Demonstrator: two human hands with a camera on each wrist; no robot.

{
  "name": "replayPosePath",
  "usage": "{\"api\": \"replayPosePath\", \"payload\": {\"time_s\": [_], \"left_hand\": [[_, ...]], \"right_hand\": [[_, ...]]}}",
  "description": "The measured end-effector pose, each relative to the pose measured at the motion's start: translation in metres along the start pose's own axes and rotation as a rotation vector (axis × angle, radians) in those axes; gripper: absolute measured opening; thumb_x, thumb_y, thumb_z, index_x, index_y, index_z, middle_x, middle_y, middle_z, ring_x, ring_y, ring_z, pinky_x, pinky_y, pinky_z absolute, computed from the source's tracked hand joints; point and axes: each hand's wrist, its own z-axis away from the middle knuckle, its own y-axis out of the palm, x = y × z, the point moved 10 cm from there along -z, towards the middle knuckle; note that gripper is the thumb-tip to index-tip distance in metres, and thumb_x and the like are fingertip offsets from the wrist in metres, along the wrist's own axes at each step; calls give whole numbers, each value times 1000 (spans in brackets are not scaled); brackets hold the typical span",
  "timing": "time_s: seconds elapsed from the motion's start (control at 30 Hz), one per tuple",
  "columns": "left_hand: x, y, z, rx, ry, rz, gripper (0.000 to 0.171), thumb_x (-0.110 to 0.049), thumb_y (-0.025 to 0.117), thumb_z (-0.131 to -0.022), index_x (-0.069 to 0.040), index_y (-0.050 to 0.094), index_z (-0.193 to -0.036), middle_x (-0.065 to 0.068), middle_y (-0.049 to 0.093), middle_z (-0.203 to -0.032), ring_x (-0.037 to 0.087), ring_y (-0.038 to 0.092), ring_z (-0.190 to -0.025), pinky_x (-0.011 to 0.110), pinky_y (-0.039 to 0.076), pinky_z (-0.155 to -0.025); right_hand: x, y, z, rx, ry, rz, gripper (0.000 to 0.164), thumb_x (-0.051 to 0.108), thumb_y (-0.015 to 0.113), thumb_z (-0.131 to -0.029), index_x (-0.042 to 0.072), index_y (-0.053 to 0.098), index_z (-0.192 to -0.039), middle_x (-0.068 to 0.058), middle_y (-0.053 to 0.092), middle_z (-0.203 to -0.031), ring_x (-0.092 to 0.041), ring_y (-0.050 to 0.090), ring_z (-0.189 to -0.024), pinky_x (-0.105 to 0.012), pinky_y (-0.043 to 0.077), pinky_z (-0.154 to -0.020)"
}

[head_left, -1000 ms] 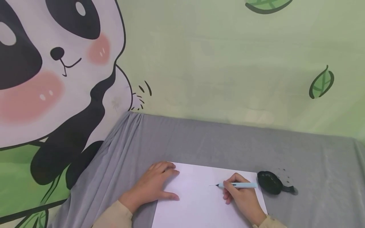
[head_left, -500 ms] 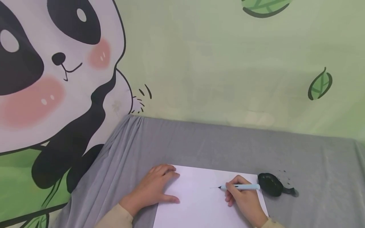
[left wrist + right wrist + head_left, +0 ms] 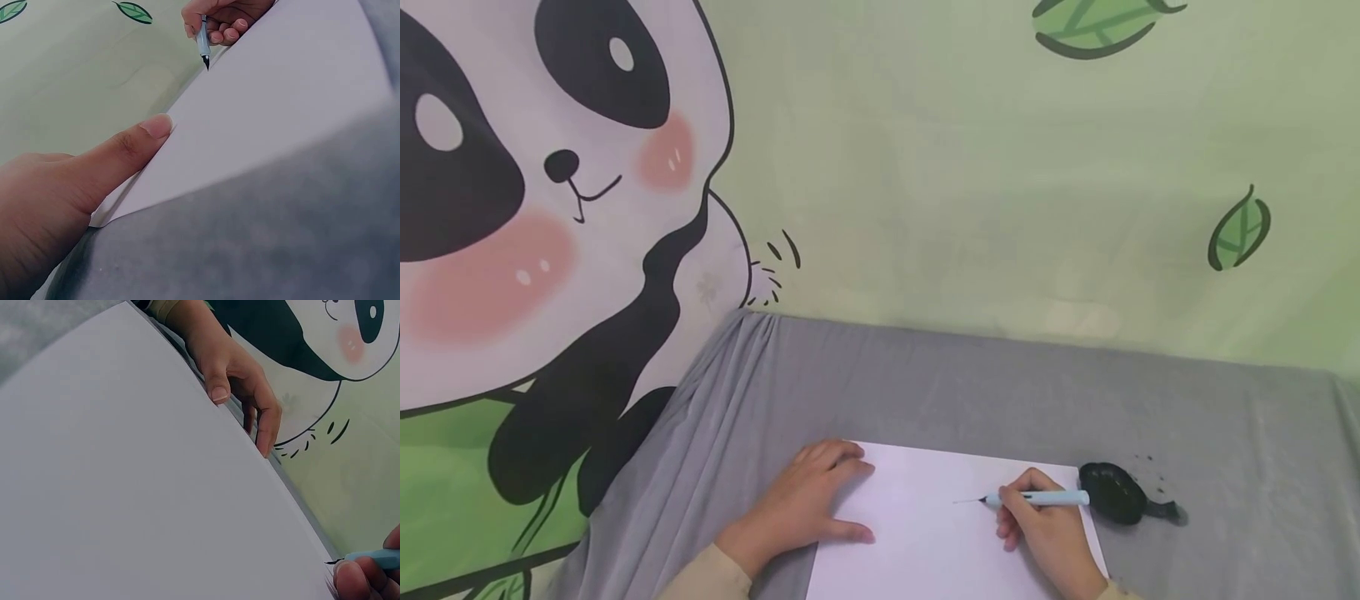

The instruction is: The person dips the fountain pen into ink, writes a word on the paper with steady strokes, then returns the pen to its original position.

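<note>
A light-blue brush pen with a black tip lies between the fingers and thumb of my right hand. Its tip meets a white sheet of paper, at the right end of a short thin dark line. My left hand rests on the left edge of the sheet, thumb and fingers spread apart and holding nothing. In the left wrist view the left thumb lies at the paper's edge, and the brush pen points down at the sheet.
Right of the paper, by its upper corner, lies a glossy black dish-like object with a short stem; small dark specks dot the cloth beside it. Grey cloth covers the table. Behind stands a green wall with a painted panda and leaves.
The brush pen in my right hand has slid slightly right, and the thin line on the paper has grown longer. The left hand stays on the sheet. The head view has tilted up slightly.
</note>
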Motion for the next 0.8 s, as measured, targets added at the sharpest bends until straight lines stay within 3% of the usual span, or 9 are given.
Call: {"api": "replayPosePath", "payload": {"time_s": [0.8], "left_hand": [[0, -1, 1, -21, 2, 5, 69, -64, 73, -65, -20, 64, -117, 0, 58, -123, 20, 53, -118, 41, 43, -100]], "right_hand": [[-3, -5, 0, -32, 81, 30, 12, 5, 55, -92, -3, 51, -85, -8, 61, -65, -14, 57, -48, -27, 51, -45]]}}
